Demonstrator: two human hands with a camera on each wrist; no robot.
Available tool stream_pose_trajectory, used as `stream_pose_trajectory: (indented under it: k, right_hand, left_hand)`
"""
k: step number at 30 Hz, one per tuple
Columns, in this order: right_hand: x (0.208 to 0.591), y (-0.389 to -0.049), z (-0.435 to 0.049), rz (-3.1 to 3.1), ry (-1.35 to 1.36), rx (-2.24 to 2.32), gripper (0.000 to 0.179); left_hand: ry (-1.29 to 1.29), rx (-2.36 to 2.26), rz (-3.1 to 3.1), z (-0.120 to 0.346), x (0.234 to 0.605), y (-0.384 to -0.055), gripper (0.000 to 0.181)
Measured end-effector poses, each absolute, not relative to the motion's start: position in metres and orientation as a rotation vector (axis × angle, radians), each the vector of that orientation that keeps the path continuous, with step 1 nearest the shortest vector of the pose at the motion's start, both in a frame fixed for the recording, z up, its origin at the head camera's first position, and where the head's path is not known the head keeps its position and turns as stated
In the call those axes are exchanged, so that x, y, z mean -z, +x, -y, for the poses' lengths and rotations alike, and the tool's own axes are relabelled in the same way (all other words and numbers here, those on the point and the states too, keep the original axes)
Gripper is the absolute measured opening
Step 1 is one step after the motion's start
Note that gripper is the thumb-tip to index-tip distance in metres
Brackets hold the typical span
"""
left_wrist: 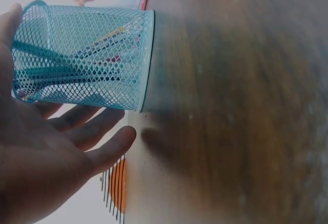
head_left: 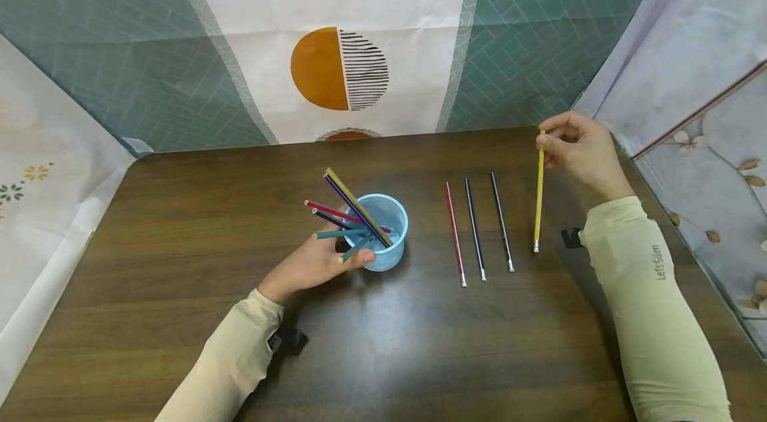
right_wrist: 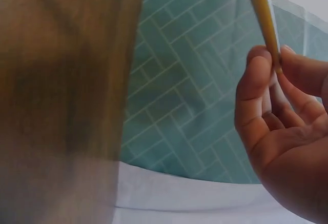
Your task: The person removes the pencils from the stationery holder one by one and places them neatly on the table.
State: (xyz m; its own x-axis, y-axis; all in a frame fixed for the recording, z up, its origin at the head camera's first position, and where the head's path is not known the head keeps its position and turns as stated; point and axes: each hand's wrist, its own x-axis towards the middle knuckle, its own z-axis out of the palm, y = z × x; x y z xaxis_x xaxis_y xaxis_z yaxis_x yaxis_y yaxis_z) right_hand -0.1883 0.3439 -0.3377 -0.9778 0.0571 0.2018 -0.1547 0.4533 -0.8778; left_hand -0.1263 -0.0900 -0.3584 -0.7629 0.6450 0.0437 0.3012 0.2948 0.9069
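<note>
My left hand (head_left: 314, 267) holds the light blue mesh pencil cup (head_left: 386, 262), its thumb on the near side and its fingers around the far side. Several pencils (head_left: 347, 199) lean out of the cup to the left, among them yellow, dark blue, red and green ones. At the right, my right hand (head_left: 578, 152) pinches a yellow pencil (head_left: 538, 202) by its upper end between thumb and fingers, with the white eraser end pointing toward me. To its left a red pencil (head_left: 455, 232) and two dark pencils (head_left: 475, 229) lie side by side on the table.
The brown wooden table (head_left: 180, 315) ends at the back against a green and white patterned cloth (head_left: 419, 76). Pale floral cloths hang at the left (head_left: 48, 209) and right (head_left: 713, 162) sides.
</note>
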Motion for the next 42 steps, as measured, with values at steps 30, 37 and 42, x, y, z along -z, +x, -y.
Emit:
stream_pose_trajectory:
  k: [30,37,42]
  right_hand:
    - [0.378,-0.208,-0.341,3.041,-0.095,-1.442,0.025]
    - [0.383,-0.213,-0.339,3.092,-0.127,-1.401,0.023]
    - [0.384,-0.219,-0.334,3.144,-0.168,-1.363,0.023]
  left_hand:
    - [0.838,-1.438,-2.269,0.093,0.359,-0.127,0.080]
    - [0.817,-1.409,-2.253,0.092,0.357,-0.126,0.068]
    - [0.856,-1.472,-2.200,0.092,0.360,-0.128,0.071]
